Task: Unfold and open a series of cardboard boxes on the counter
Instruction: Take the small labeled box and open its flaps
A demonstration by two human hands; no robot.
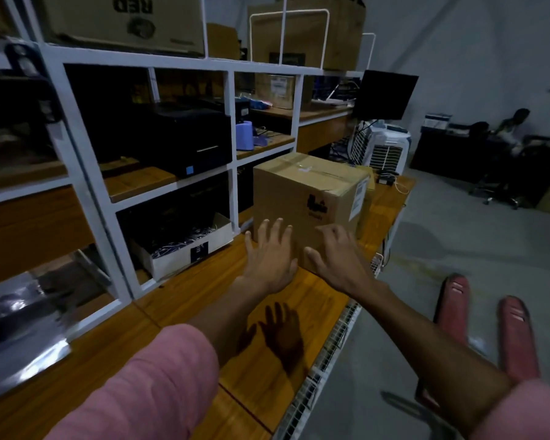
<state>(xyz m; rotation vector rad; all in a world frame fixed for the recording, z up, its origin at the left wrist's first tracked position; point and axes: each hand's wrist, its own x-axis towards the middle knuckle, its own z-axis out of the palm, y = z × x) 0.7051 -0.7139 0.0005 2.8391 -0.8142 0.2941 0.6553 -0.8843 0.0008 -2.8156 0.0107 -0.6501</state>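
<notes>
Hands reach forward over the wooden bench (204, 300): left hand (272, 258) and right hand (338, 258), each grip spread wide, empty. Beyond them stands the taped cardboard box (302, 192), sealed. Likely stiff, moderately heavy; grasp opposite side walls.

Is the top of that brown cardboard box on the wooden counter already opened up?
No, the brown cardboard box has its top flaps lying flat and closed under a strip of clear tape, with both hands only reaching toward its near side.
</notes>
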